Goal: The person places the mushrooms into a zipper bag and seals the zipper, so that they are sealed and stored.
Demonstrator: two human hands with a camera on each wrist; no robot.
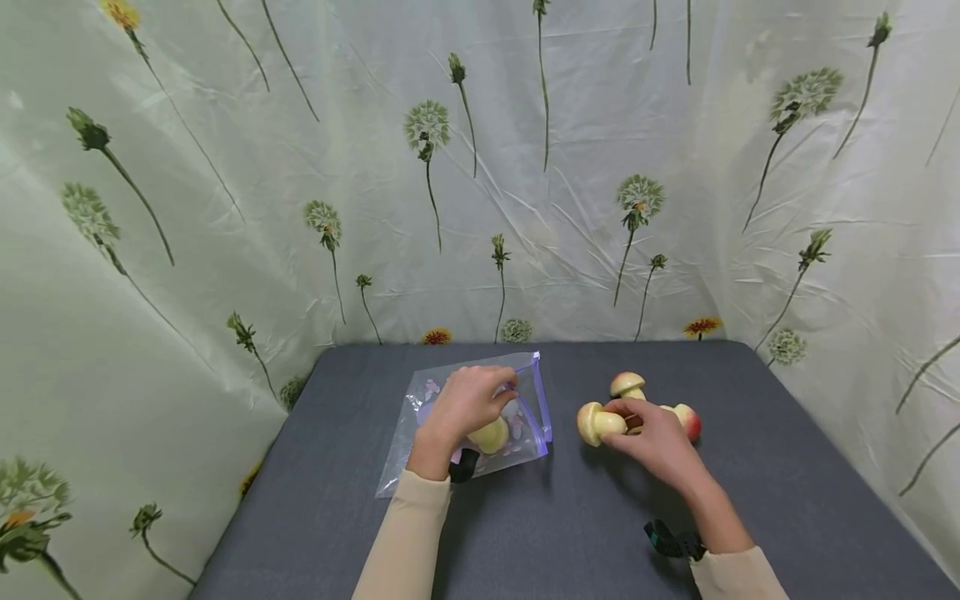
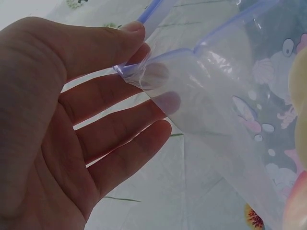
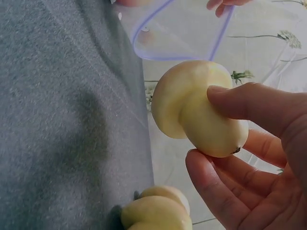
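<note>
My left hand [image 1: 472,400] pinches the rim of a clear zip bag [image 2: 220,110] between thumb and forefinger. The bag has a purple zip strip [image 1: 534,408] and printed sea-creature shapes. Inside it lies a pale yellow toy mushroom [image 1: 491,437], partly hidden by the left wrist. Over the table to the right, my right hand [image 1: 656,442] holds another toy mushroom [image 3: 211,115] by its stem, with the thumb on one side and fingers on the other. Just beyond that hand are a red-capped mushroom [image 1: 627,384] and one [image 1: 688,422] partly behind the fingers.
The dark grey table [image 1: 315,517] runs back to a hanging pale cloth [image 1: 570,250] printed with dandelions. Cloth also rises along the left and right sides. Each wrist wears a black strap [image 1: 667,542].
</note>
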